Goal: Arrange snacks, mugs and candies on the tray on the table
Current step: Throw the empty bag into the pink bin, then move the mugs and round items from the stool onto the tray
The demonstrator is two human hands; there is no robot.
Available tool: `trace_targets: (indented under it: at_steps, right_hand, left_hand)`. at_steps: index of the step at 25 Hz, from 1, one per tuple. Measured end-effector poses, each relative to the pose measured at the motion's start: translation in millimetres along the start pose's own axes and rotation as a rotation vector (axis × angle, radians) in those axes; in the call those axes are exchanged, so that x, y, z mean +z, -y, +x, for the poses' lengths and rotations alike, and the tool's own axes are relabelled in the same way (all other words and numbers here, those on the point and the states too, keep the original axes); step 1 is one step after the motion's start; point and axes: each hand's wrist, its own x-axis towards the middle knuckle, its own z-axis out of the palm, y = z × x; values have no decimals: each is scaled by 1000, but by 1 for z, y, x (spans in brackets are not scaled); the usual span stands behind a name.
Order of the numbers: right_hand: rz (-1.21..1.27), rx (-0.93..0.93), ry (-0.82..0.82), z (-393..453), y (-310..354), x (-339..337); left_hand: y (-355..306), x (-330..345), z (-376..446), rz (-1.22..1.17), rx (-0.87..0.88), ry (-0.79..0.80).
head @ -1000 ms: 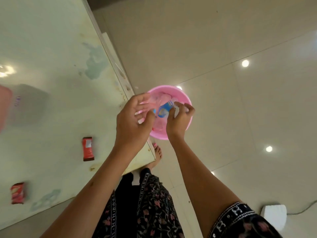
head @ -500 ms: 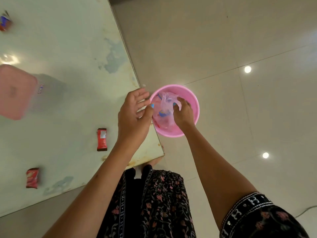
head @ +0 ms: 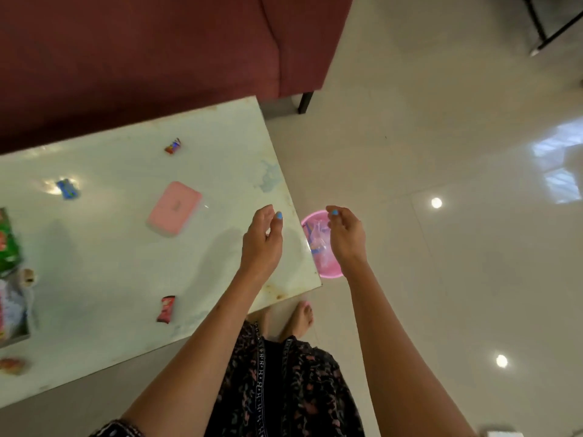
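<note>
I see the round pink plastic basin (head: 325,269) on the floor under my right hand (head: 346,238), the flat pink rectangular box (head: 173,208) on the glass-topped table (head: 126,247) left of my left hand (head: 262,241).

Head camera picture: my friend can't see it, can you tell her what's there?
Two empty hands, left and right, hover above a pink bowl on the floor beside a pale table. Scattered candies and a pink box lie on the table.

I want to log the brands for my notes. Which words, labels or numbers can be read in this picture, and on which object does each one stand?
None can be read.
Pink box: faint mark on lid, too blurred.
Red wrapper: print too small.
Blue wrapper: blurred.
Green packet: cut off at the edge, illegible.
</note>
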Motion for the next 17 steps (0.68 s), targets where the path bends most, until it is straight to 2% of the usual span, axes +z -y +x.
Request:
trace_targets:
  at_steps: [3, 9, 14, 17]
  right_hand:
    - [72, -56, 6, -43, 37, 1]
    - [63, -240, 39, -132, 91, 19]
    - [75, -392, 58, -222, 88, 52]
    - [57, -430, 96, -270, 86, 80]
  left_hand:
    - [-21, -37, -21, -19, 28, -51]
    - [-38, -106, -82, -93, 129, -172]
    - [-7, -170, -164, -95, 170, -293]
    - [17, -212, -205, -112, 137, -314]
